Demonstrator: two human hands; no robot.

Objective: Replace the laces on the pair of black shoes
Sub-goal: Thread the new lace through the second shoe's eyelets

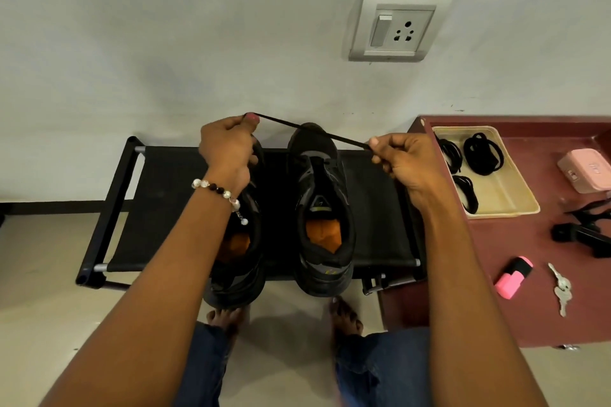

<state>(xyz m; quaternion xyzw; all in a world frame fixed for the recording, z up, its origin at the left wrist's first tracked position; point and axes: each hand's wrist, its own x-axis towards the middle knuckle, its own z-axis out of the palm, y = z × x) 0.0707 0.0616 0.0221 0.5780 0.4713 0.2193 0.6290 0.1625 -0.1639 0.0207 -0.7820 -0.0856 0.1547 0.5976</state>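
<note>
Head view shows a black lace (pixel 310 129) stretched taut above the right shoe (pixel 322 208), each end pinched by a closed grip, left hand (pixel 228 152) and right hand (pixel 405 163); even the ends before threading the lowest eyelets. Both shoes sit on a black rack (pixel 158 208). Spare laces (pixel 482 154) fill a tray (pixel 509 195) on the tabletop (pixel 496 307), near a highlighter (pixel 514 277) and keys (pixel 560 287), nothing blocking.
</note>
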